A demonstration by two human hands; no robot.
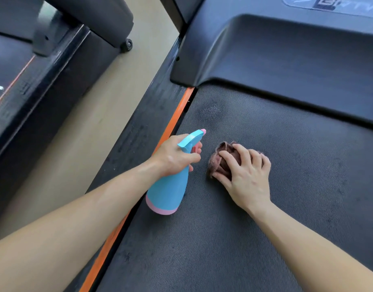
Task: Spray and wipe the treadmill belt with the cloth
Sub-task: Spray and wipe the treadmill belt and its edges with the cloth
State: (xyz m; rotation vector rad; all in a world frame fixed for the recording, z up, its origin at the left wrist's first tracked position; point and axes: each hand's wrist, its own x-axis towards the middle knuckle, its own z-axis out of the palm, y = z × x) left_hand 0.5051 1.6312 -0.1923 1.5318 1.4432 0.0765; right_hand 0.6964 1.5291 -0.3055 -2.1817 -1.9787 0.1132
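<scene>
The dark textured treadmill belt (286,165) fills the right and lower part of the head view. My left hand (175,154) grips the neck of a blue spray bottle (168,192) with a pink base, a finger on its pink trigger, nozzle pointing up the belt. My right hand (246,173) presses a crumpled brown cloth (221,159) onto the belt just right of the bottle, fingers curled over it. A damp-looking patch shows on the belt ahead of the nozzle.
An orange strip (173,121) and a black side rail (139,131) run along the belt's left edge. The black motor cover (286,55) rises at the belt's front. A second treadmill (34,81) stands left across a beige floor (86,127) gap.
</scene>
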